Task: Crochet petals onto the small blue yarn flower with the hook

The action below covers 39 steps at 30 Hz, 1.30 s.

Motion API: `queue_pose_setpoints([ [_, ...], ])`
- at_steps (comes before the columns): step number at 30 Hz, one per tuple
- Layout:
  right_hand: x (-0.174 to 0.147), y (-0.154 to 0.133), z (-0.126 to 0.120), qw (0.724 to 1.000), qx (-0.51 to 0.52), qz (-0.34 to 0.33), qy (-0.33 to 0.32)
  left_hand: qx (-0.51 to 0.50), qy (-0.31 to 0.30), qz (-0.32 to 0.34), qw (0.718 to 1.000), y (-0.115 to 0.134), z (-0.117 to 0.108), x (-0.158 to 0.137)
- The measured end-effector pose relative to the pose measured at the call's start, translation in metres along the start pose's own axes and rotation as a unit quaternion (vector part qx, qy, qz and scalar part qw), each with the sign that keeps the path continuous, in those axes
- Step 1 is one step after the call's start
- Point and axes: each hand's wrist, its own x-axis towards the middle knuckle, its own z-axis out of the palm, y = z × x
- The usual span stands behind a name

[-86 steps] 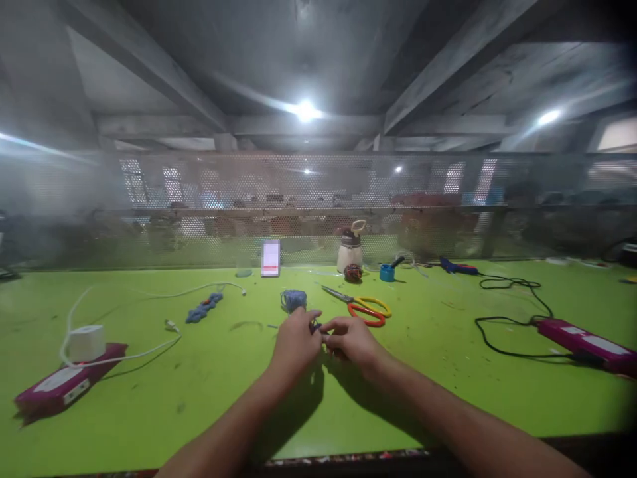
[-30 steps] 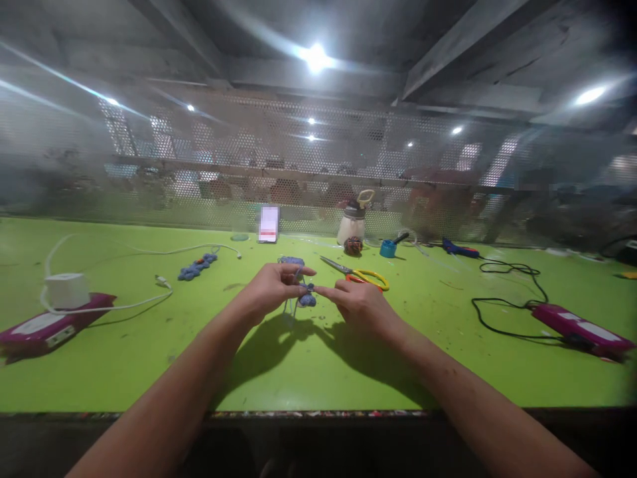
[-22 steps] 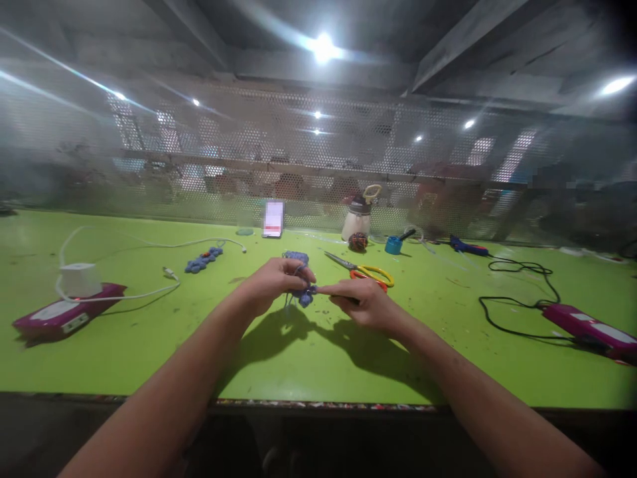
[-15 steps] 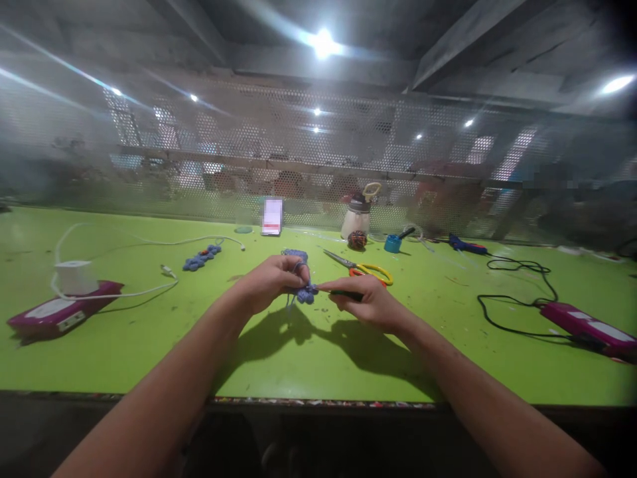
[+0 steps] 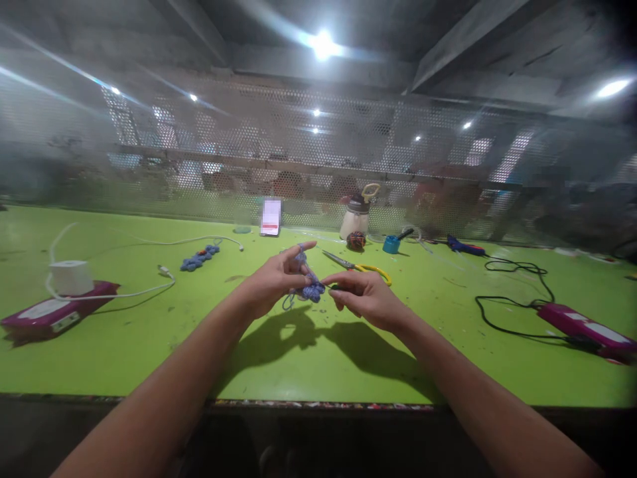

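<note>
Between my hands is a small purple-blue crochet piece (image 5: pixel 312 290), held above the table. My left hand (image 5: pixel 271 282) pinches it between thumb and fingers, with the index finger raised and yarn passing over it. A loose strand of yarn (image 5: pixel 288 302) hangs below. My right hand (image 5: pixel 371 299) is closed on a thin tool that looks like a crochet hook (image 5: pixel 327 287); its tip meets the right edge of the piece, and my fingers hide most of the handle. Just behind my right hand lie scissors (image 5: pixel 373 271) with yellow and orange handles, partly covered.
On the green table (image 5: pixel 318 372) stand a phone (image 5: pixel 270 217), a bottle (image 5: pixel 355 219) and a blue pot (image 5: pixel 391 245). Another crochet strip (image 5: pixel 200 258) lies left. Power strips (image 5: pixel 60 312) with cables sit at both sides; a blue glue gun (image 5: pixel 464 246) lies back right. Mesh panel (image 5: pixel 318 153) behind.
My left index finger has lifted and straightened, with the yarn over it. The crochet piece has shifted slightly right and turned. My right hand has moved a little, covering more of the scissors.
</note>
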Motion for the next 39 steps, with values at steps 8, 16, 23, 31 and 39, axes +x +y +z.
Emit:
queue_pose_setpoints([
  [8,0.001,-0.001,0.008,0.997,0.071,0.036,0.009,-0.003,0.013,-0.01,1.0,-0.001,0.002,-0.001],
  [16,-0.001,0.0,0.006,0.99,0.131,0.054,-0.006,-0.035,-0.048,-0.002,0.998,-0.006,-0.005,-0.001],
  [23,-0.006,-0.014,-0.004,0.996,0.085,-0.009,-0.033,-0.097,-0.119,-0.007,0.988,-0.005,-0.006,-0.004],
  [31,-0.013,-0.027,-0.013,0.996,0.016,-0.063,-0.069,-0.104,-0.158,-0.007,0.982,0.002,0.0,-0.011],
  [39,-0.017,-0.035,-0.021,0.991,0.06,-0.065,-0.103,-0.123,-0.179,0.0,0.976,0.006,0.008,-0.017],
])
